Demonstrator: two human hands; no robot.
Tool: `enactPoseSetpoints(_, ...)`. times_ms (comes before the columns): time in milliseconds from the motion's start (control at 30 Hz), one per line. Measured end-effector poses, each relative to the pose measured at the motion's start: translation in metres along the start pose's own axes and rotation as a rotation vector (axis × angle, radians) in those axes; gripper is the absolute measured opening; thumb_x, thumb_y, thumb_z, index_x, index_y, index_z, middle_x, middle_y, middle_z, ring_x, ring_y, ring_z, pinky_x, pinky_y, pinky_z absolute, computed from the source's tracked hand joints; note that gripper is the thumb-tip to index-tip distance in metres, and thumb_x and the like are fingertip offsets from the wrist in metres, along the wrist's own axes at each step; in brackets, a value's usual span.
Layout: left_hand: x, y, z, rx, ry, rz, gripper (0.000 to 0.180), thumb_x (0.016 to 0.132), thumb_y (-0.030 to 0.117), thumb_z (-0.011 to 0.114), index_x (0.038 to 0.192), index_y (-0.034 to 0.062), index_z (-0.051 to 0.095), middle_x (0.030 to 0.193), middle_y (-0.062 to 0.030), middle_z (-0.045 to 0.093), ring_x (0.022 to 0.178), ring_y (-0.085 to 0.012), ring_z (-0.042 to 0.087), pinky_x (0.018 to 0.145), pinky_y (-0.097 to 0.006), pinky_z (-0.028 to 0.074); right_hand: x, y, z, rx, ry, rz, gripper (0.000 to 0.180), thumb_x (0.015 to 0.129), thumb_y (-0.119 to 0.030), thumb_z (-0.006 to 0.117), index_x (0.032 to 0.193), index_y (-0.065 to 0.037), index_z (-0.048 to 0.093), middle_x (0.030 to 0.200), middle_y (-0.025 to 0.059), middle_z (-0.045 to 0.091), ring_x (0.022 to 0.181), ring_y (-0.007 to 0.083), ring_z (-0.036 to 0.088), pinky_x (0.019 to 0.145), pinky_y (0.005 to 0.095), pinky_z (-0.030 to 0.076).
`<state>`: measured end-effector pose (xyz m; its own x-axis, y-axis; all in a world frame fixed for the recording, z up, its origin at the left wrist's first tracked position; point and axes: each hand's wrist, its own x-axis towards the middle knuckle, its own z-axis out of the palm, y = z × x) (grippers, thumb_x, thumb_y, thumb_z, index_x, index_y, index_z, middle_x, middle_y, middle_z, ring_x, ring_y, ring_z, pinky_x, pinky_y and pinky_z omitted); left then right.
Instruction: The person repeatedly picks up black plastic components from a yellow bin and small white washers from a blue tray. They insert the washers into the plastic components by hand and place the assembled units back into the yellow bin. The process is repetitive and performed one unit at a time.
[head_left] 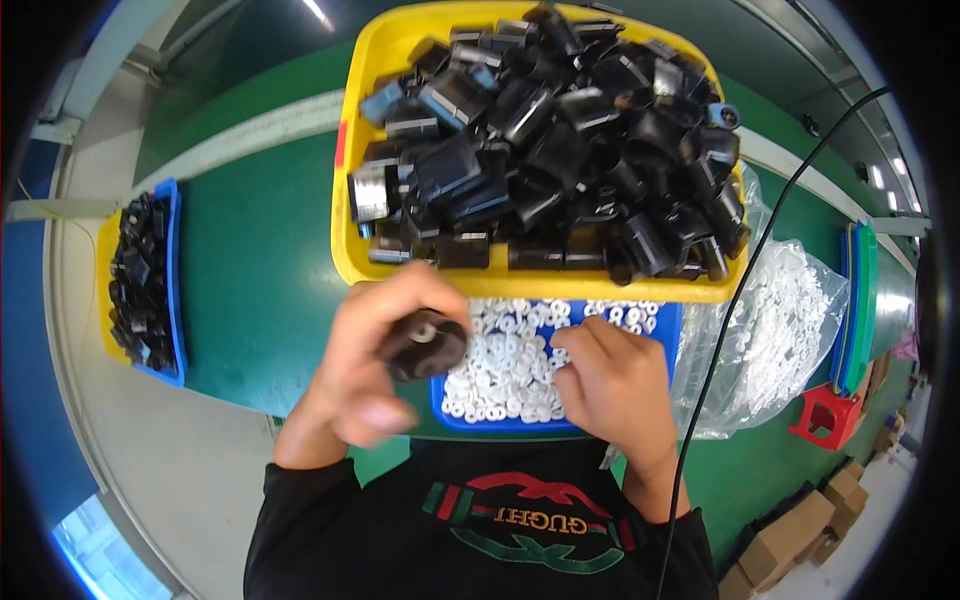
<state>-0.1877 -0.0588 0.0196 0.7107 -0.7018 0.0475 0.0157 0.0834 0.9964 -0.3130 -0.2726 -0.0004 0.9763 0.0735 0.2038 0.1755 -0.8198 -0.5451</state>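
Observation:
My left hand (362, 345) is closed around a black cylindrical plastic part (412, 362), its round end turned up with a small pale spot at the middle. The thumb is smeared by motion. To the right, my right hand (622, 385) reaches over a shallow blue tray (672, 335) full of small white rings (505, 370). Its fingers are bent and pinched together among the rings; whether a ring sits between them is hidden. Just beyond both hands stands a yellow bin (345, 235) heaped with black plastic parts (560, 150), some with blue patches.
A clear plastic bag (770, 340) of white pieces lies right of the tray. Another bin (172, 285) of black parts stands at the left on the green table (255, 250). A black cable (745, 265) hangs across the right side. A red stool (828, 415) and cardboard boxes (790, 535) stand beyond.

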Motion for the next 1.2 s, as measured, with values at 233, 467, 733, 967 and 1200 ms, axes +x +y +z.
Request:
enactPoseSetpoints(233,0.057,0.032,-0.066,0.405,0.477,0.176,0.059,0.096,0.057,0.043,0.109,0.0012,0.056,0.073,-0.0014,0.052,0.053,-0.0059,0.037,0.048,-0.02,0.025,-0.012,0.008,0.031,-0.16,0.15,-0.042,0.02,0.073,-0.009,0.07,0.09,-0.004,0.062,0.075,0.0059,0.05,0.055,0.0187,0.059,0.049,0.0313,0.049)
enactPoseSetpoints(467,0.169,-0.052,-0.212,1.175,0.499,0.088,0.04,0.098,0.04,0.056,0.106,0.0014,0.063,0.086,-0.0195,0.059,0.081,-0.0327,0.057,0.075,-0.04,0.045,-0.011,0.015,0.042,-0.146,0.186,-0.088,0.015,0.072,-0.009,0.068,0.085,-0.007,0.061,0.076,0.0055,0.05,0.056,0.0186,0.061,0.049,0.0321,0.051)
enactPoseSetpoints(733,0.268,-0.076,-0.198,1.314,0.291,-0.108,0.052,0.092,0.049,0.062,0.129,0.0135,0.057,0.118,-0.0243,0.054,0.103,-0.0416,0.06,0.091,-0.043,0.049,-0.017,0.018,0.04,-0.122,0.222,-0.02,0.018,0.075,-0.013,0.072,0.091,-0.012,0.066,0.077,0.0041,0.054,0.052,0.0202,0.061,0.049,0.0319,0.051)
enactPoseSetpoints(967,0.293,-0.05,-0.199,1.319,0.113,-0.236,0.063,0.084,0.048,0.072,0.134,0.0144,0.053,0.128,-0.0251,0.049,0.127,-0.0425,0.047,0.105,-0.044,0.042,-0.015,0.016,0.038,-0.095,0.217,-0.021,0.019,0.077,-0.015,0.07,0.094,-0.008,0.066,0.078,0.0053,0.053,0.052,0.0211,0.062,0.049,0.0329,0.052)
enactPoseSetpoints(1200,0.283,0.02,-0.087,1.29,-0.1,0.053,0.054,0.092,0.036,0.063,0.136,0.0058,0.052,0.131,-0.0218,0.051,0.125,-0.0349,0.051,0.105,-0.041,0.043,-0.015,0.015,0.035,-0.115,0.154,-0.038,0.015,0.075,-0.016,0.069,0.087,-0.009,0.062,0.078,0.0055,0.054,0.057,0.021,0.064,0.05,0.0344,0.052)
